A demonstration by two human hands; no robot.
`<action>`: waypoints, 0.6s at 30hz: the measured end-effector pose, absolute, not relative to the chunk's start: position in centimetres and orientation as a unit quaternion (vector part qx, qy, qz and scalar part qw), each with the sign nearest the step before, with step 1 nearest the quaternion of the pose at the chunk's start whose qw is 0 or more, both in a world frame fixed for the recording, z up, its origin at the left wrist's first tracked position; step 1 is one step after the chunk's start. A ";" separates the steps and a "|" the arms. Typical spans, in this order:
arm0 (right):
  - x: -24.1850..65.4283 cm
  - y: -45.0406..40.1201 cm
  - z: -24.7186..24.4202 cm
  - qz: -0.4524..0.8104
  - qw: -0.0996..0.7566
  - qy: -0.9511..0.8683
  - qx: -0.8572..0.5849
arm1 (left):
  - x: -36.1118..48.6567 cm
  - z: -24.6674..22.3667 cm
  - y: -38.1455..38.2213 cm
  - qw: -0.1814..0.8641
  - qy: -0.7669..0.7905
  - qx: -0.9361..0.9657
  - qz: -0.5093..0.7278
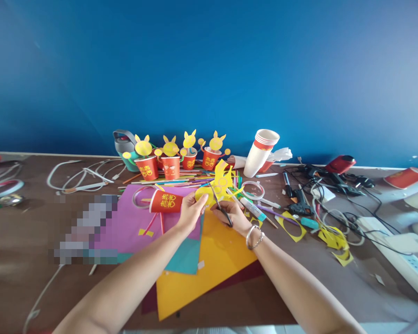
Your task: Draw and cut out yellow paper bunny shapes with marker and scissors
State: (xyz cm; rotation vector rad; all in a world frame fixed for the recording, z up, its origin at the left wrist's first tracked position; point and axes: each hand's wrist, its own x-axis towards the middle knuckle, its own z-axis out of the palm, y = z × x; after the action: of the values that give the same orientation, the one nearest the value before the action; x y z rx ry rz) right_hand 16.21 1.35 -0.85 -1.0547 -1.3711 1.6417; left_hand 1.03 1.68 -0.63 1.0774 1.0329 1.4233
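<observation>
My left hand (192, 209) pinches a piece of yellow paper (223, 178), which has circles drawn on it and a ragged cut edge. In my right hand (234, 215) is a pair of scissors (225, 214), fingers closed round the handles. The blades lie across the yellow paper beside my left fingertips. Left of my left hand, a red paper cup (165, 202) with gold print lies on its side, two thin red sticks reaching down from it. Beneath both hands are coloured sheets: purple (125, 222), teal (183, 257) and orange-yellow (209, 278).
Several red cups with yellow rabbit-eared paper heads (146, 168) stand along the wall, before a grey flask (120, 144). Stacked white cups (261, 153) are right of them. Further right lie a glue gun (300, 204), black cables, yellow scraps (334, 239) and a power strip (400, 255).
</observation>
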 end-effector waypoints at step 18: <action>16.3 1.6 -1.5 0.633 0.374 -0.554 -0.391 | 1.1 -0.6 1.8 0.522 0.421 0.410 0.619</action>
State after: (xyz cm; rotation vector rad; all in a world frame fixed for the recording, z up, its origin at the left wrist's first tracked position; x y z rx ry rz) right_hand 16.33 1.61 -1.50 -1.0002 -1.4192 1.6200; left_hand 1.07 1.77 -0.61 0.9820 1.0087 1.4821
